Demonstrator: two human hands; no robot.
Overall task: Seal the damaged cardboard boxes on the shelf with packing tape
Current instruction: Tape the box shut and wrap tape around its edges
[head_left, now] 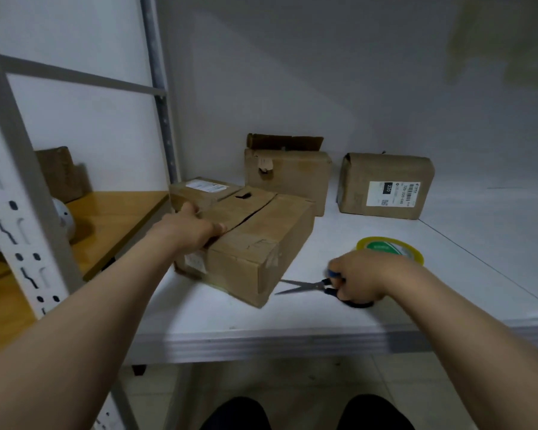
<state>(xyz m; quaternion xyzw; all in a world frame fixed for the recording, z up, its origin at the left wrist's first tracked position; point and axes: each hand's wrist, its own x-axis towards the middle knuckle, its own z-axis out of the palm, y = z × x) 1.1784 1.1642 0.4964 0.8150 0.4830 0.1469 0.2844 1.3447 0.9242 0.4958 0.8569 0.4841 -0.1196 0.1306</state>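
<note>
A: Which box is being worked on?

B: The large brown cardboard box nearest the front edge of the white metal shelf. Its top flaps meet at a dark split seam with a torn hole at the far end, so it looks like one of the damaged ones.

A: Why is the left hand lying on it?

B: It rests flat over the near left end of the seam, fingers spread, not clamped on anything. My guess is it steadies the box and presses the flap down, so that tape could bridge the gap.

A: And the right hand?

B: Its grip is closed around the dark blue handles of the steel scissors, whose blades are parted and point toward the box's corner. They seem held ready for cutting tape.

A: Where is the tape?

B: The roll of clear packing tape with a yellow-green core lies flat on the shelf just behind the right hand. No strip appears pulled out yet.

A: Other boxes?

B: A flat labelled box sits beside the left hand, a box with a raised flap stands behind, and a labelled parcel is farther right.
</note>
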